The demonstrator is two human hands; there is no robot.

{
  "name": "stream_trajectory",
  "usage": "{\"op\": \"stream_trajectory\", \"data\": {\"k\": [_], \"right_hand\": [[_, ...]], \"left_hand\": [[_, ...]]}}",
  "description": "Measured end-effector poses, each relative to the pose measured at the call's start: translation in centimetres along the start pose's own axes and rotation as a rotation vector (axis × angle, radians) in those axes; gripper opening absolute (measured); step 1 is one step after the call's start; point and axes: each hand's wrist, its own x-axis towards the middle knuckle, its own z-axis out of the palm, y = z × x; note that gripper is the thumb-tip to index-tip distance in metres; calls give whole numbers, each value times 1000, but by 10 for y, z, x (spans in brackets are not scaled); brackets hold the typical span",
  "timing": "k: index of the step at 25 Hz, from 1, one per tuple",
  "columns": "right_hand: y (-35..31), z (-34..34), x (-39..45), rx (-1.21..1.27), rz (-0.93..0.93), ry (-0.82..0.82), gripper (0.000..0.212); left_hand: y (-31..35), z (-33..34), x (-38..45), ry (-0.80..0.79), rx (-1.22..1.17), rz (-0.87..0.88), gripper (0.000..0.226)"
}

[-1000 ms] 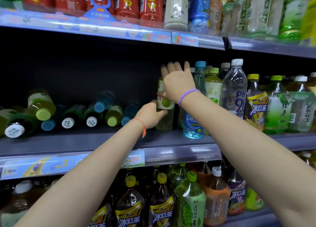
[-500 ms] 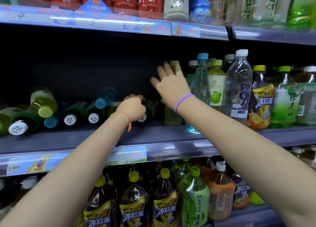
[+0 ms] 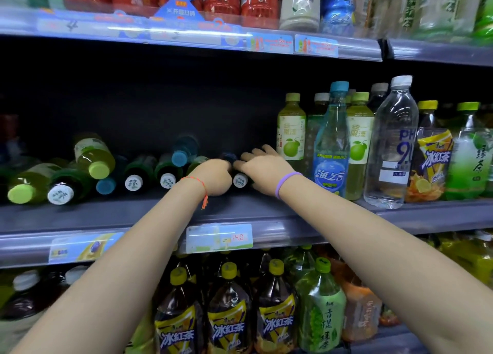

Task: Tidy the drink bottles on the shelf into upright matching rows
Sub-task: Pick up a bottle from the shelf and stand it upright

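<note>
Left hand curled over a lying bottle, grasp hidden, cannot tell | right hand fingers relaxed on white-capped lying bottle | further left: toppled bottles on middle shelf | right: upright green bottle

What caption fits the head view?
Both hands, left hand and right hand, reach a lying white-capped bottle beside upright bottles.
</note>
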Motion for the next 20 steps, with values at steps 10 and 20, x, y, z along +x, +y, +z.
{"op": "stream_trajectory", "data": {"k": [10, 20], "right_hand": [[8, -14, -8, 13, -58, 260, 23], [-12, -6, -11, 234, -8, -36, 39]], "left_hand": [[0, 4, -2, 150, -106, -31, 49], [4, -7, -23, 47, -147, 38, 32]]}}
